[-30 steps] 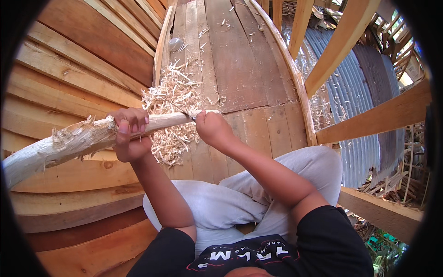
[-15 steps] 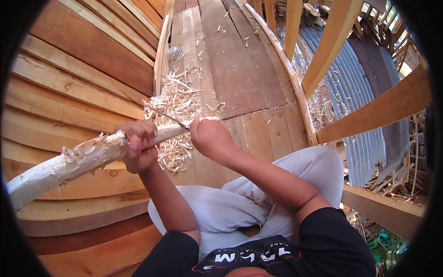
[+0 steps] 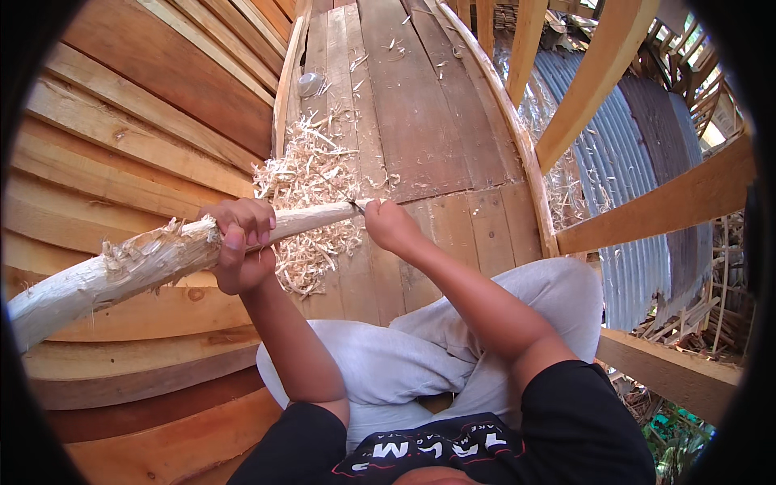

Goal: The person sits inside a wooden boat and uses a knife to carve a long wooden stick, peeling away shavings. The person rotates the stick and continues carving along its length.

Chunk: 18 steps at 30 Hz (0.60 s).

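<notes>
A pale, peeled wooden pole [image 3: 133, 271] runs from the left edge toward the middle, rough with torn fibres in its thicker part and smoother toward its tapered end. My left hand [image 3: 242, 242] is wrapped round the pole, fingers over the top. Near the tapered end, my right hand [image 3: 390, 227] is closed on the handle of a knife, whose thin dark blade [image 3: 349, 200] lies across the pole. The handle itself is hidden in my fist. Curled wood shavings [image 3: 311, 174] are heaped on the floor beneath and beyond the pole.
A plank wall [image 3: 145, 153] rises along the left. On the plank floor [image 3: 420, 121] stands a small clear cup [image 3: 309, 84] beyond the shavings. Slanted wooden posts [image 3: 594, 85] line the right side, with corrugated metal sheets [image 3: 622, 194] outside. My crossed legs [image 3: 388, 356] are close below.
My right hand has slid the knife along the pole, to the right toward its tapered end. My left hand keeps its hold on the pole.
</notes>
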Each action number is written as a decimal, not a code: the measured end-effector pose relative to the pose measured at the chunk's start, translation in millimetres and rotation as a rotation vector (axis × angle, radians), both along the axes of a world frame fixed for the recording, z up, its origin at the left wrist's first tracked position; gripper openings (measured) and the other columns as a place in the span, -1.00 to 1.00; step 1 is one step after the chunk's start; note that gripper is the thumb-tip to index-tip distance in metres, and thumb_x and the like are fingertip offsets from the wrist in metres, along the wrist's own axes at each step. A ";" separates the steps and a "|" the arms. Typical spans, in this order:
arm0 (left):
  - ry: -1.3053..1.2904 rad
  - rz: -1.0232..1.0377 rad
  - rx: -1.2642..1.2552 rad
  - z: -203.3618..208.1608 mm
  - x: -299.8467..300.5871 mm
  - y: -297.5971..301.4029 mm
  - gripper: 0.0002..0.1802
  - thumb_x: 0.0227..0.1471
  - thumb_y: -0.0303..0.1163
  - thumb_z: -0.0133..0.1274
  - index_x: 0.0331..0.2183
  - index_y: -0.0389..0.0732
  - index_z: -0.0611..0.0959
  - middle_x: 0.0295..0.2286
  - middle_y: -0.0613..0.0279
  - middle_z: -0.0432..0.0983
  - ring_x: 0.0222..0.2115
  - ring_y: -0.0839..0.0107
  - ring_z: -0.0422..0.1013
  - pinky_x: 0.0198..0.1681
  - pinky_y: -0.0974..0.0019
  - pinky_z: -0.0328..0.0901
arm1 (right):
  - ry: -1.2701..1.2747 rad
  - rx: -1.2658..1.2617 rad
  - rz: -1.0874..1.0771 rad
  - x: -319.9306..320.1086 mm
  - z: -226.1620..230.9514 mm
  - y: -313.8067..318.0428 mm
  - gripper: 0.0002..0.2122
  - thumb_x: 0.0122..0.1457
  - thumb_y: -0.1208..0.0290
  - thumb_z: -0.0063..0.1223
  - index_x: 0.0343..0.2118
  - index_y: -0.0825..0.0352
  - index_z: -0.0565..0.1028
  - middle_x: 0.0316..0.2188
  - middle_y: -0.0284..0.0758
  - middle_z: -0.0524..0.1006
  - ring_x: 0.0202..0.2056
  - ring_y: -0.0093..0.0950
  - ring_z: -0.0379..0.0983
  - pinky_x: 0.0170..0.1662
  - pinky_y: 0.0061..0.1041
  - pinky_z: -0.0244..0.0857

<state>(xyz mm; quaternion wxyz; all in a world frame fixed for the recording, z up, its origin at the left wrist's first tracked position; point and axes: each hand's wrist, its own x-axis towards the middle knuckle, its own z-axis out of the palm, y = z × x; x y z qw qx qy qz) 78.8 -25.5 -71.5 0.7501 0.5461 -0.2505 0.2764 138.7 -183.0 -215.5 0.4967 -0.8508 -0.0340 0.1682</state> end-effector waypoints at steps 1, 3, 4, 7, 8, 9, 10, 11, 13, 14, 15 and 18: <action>-0.006 -0.014 0.004 0.8 1.7 1.0 -0.85 -0.07 -0.43 0.00 -0.49 -0.17 0.34 -0.67 0.31 0.21 -0.66 0.46 0.17 -0.47 0.31 0.19 | -0.006 0.018 -0.038 -1.6 -5.1 1.0 -0.45 0.26 0.19 -0.43 -0.56 0.58 0.50 -0.54 0.20 0.47 -0.38 0.15 0.44 -0.17 -0.01 0.29; -0.004 -0.010 0.019 0.2 -4.6 11.2 -0.85 -0.07 -0.43 0.00 -0.49 -0.17 0.34 -0.67 0.31 0.20 -0.67 0.47 0.17 -0.46 0.30 0.19 | -0.037 0.040 0.088 -20.1 37.6 6.9 -0.45 0.26 0.19 -0.43 -0.57 0.58 0.50 -0.54 0.21 0.47 -0.39 0.15 0.44 -0.16 -0.01 0.29; -0.008 -0.007 0.019 0.8 -4.6 12.7 -0.85 -0.07 -0.43 0.00 -0.49 -0.17 0.34 -0.67 0.31 0.20 -0.67 0.47 0.17 -0.46 0.30 0.19 | -0.057 0.047 0.144 -24.0 57.1 8.4 -0.45 0.26 0.18 -0.43 -0.57 0.58 0.49 -0.54 0.21 0.47 -0.39 0.15 0.45 -0.16 -0.01 0.29; 0.010 0.017 -0.005 -0.4 -11.6 8.5 -0.84 -0.07 -0.43 0.00 -0.50 -0.17 0.34 -0.68 0.31 0.20 -0.67 0.47 0.17 -0.47 0.30 0.19 | -0.044 0.060 0.161 -22.4 66.7 12.5 -0.45 0.26 0.19 -0.43 -0.58 0.60 0.49 -0.55 0.21 0.47 -0.40 0.14 0.45 -0.15 -0.01 0.29; 0.013 0.013 -0.026 0.7 -8.0 2.2 -0.84 -0.07 -0.43 0.00 -0.50 -0.18 0.34 -0.68 0.31 0.20 -0.67 0.48 0.17 -0.47 0.31 0.19 | -0.041 0.046 0.047 -9.6 28.3 5.9 -0.44 0.26 0.20 -0.43 -0.58 0.61 0.48 -0.55 0.21 0.46 -0.40 0.16 0.44 -0.16 -0.02 0.29; 0.010 0.010 -0.040 1.2 -2.9 -0.8 -0.84 -0.06 -0.43 0.00 -0.50 -0.18 0.33 -0.68 0.31 0.20 -0.67 0.48 0.17 -0.47 0.31 0.19 | -0.026 0.031 0.020 -4.6 6.4 1.6 -0.45 0.26 0.20 -0.43 -0.58 0.61 0.48 -0.55 0.21 0.47 -0.40 0.16 0.44 -0.16 -0.02 0.29; 0.003 -0.006 -0.038 1.4 1.5 -2.1 -0.84 -0.06 -0.43 0.00 -0.50 -0.18 0.34 -0.68 0.31 0.20 -0.67 0.48 0.16 -0.47 0.30 0.19 | -0.013 0.019 -0.010 0.2 -9.0 -2.6 -0.45 0.26 0.20 -0.43 -0.58 0.61 0.48 -0.55 0.21 0.47 -0.40 0.16 0.44 -0.16 -0.02 0.29; -0.002 -0.019 -0.035 -0.8 4.3 -1.2 -0.85 -0.06 -0.43 0.00 -0.50 -0.18 0.34 -0.68 0.31 0.20 -0.67 0.47 0.16 -0.47 0.30 0.19 | 0.002 0.008 -0.037 2.6 -15.8 -5.0 -0.45 0.26 0.20 -0.43 -0.58 0.61 0.48 -0.55 0.21 0.47 -0.39 0.17 0.44 -0.16 -0.02 0.29; -0.006 -0.019 -0.013 -1.6 -0.6 7.2 -0.85 -0.06 -0.43 0.00 -0.49 -0.18 0.34 -0.68 0.31 0.19 -0.67 0.47 0.16 -0.46 0.30 0.18 | -0.028 0.026 0.055 -12.8 24.3 2.9 -0.45 0.26 0.20 -0.43 -0.57 0.60 0.48 -0.53 0.22 0.47 -0.38 0.17 0.44 -0.15 -0.01 0.29; -0.016 -0.017 0.006 1.1 -4.8 11.7 -0.86 -0.06 -0.44 0.00 -0.48 -0.18 0.34 -0.68 0.32 0.19 -0.67 0.47 0.16 -0.46 0.30 0.18 | -0.047 0.040 0.110 -18.8 45.7 9.3 -0.45 0.26 0.19 -0.43 -0.57 0.60 0.48 -0.53 0.23 0.47 -0.37 0.17 0.44 -0.15 -0.01 0.29; -0.022 -0.023 0.013 1.3 -7.7 13.2 -0.86 -0.06 -0.44 -0.01 -0.48 -0.18 0.35 -0.68 0.32 0.19 -0.67 0.47 0.16 -0.46 0.30 0.18 | -0.040 0.033 0.125 -20.9 55.3 12.4 -0.46 0.26 0.20 -0.42 -0.56 0.60 0.48 -0.52 0.22 0.47 -0.36 0.16 0.44 -0.15 -0.01 0.28; -0.004 0.009 0.002 3.2 -8.8 8.4 -0.87 -0.07 -0.45 -0.01 -0.48 -0.18 0.35 -0.67 0.31 0.20 -0.67 0.48 0.16 -0.47 0.31 0.18 | -0.010 0.031 0.035 -8.6 20.2 14.6 -0.48 0.27 0.22 -0.40 -0.55 0.59 0.48 -0.48 0.21 0.48 -0.35 0.15 0.45 -0.15 0.00 0.28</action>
